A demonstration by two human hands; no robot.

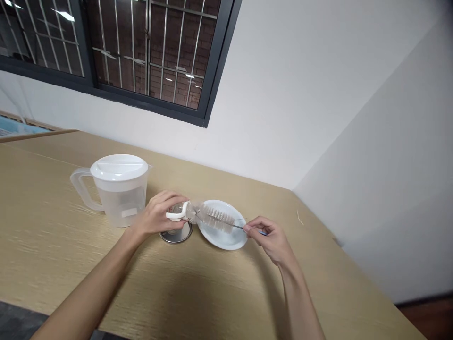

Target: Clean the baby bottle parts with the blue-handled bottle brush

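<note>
My left hand (161, 212) is wrapped round a small clear glass bottle (176, 208) with a white collar, tipped on its side with its mouth facing right. A bottle brush (217, 217) with pale bristles and a thin wire stem meets the bottle's mouth; how far its tip reaches inside is unclear. My right hand (267, 236) pinches the stem near its blue end. Beneath the brush lies a white oval plate (226, 243). Under the bottle, a round metal dish (181, 236) rests on the table, partly hidden by my left hand.
To the left stands a translucent lidded pitcher (122, 196), its handle pointing left. The wooden table (198, 293) meets a white wall at the back, below a barred window (148, 52). A thin pale strand (300, 217) lies at the right.
</note>
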